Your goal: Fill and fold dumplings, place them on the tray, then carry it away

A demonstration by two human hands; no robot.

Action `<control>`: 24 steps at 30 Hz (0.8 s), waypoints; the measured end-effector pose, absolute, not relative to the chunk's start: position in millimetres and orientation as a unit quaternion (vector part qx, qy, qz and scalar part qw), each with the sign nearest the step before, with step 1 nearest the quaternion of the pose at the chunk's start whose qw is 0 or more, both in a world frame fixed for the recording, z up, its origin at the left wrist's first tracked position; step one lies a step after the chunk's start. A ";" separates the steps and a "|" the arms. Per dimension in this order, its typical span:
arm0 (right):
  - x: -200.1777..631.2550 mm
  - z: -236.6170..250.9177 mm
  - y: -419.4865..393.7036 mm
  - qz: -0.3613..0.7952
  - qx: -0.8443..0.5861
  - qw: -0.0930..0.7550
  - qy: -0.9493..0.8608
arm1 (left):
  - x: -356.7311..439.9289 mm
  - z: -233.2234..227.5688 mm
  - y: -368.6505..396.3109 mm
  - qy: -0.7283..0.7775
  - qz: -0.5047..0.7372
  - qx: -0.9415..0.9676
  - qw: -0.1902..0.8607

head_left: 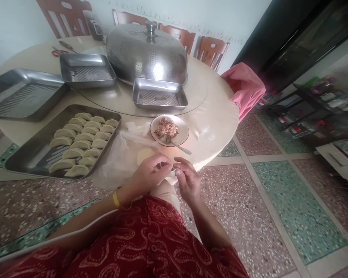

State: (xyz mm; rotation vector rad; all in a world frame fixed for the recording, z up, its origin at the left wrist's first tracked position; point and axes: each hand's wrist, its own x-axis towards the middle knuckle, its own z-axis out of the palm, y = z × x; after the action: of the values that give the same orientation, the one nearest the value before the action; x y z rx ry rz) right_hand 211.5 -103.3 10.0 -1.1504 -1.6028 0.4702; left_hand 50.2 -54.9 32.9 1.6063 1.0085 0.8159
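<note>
Between my two hands, just past the table's near edge, is a pale dumpling [171, 178], mostly covered by fingers. My left hand [150, 172] pinches it from the left, and my right hand [188, 180] pinches its right end. A round dough wrapper [145, 156] lies on the table beside my left hand. Ahead of my hands stands a plate [185, 130] of minced filling [166, 129], with a spoon [181, 148] resting in it. To the left, a metal tray [31, 168] carries rows of folded dumplings [84, 137].
A crumpled clear plastic bag [113, 166] lies between tray and plate. Farther back are three metal trays, one at the far left [26, 101], and a large domed steamer lid [145, 50]. Scissors [58, 51] lie at the back left. Pink cloth [245, 88] hangs at the right edge.
</note>
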 end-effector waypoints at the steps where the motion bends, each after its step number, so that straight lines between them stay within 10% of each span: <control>1: 211.0 11.0 -102.7 0.196 -0.482 0.533 -0.667 | 50.8 32.9 -55.6 0.422 0.339 0.660 0.522; 24: 210.0 15.9 -104.7 0.174 -0.452 0.485 -0.728 | 36.3 38.6 -51.5 0.412 0.308 0.691 0.508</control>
State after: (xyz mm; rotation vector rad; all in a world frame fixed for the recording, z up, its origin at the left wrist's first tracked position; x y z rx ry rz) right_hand 210.0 -104.7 15.9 -1.0999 -1.7722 0.4230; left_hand 36.3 -51.5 38.6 1.6640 0.9930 0.7423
